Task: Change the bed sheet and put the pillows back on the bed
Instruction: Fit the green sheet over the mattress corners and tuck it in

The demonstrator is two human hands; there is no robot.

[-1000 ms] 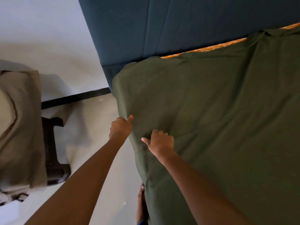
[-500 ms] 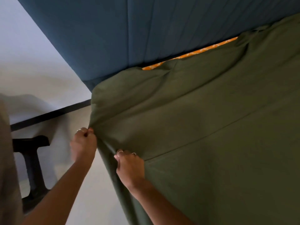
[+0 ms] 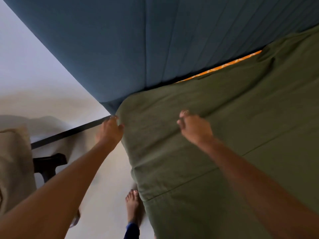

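Your left hand (image 3: 110,130) pinches the corner of the green sheet (image 3: 215,144) at the bed's near head corner, fingers curled round the cloth right where the sheet meets the blue headboard (image 3: 138,40). Your right hand (image 3: 193,125) lies further in on top of the sheet, fingers curled down into the fabric and bunching a fold; the frame is blurred, so the exact grip is hard to make out, but it looks clamped on the cloth. The two hands are well apart, with a smooth patch of sheet between them.

The sheet covers the mattress top and hangs over the side edge beside your bare foot (image 3: 133,206), which stands on the pale floor (image 3: 107,187) just beside the bed. A crease line runs across the sheet below your right forearm. Along the headboard, a strip of orange patterned cloth (image 3: 222,67) shows where the green sheet does not reach.

To your left, a black chair (image 3: 46,164) stands on the floor, with beige fabric (image 3: 13,166) draped at the frame's left edge. A dark strip (image 3: 69,132) runs along the base of the white wall (image 3: 25,57). No pillows are on the visible part of the bed
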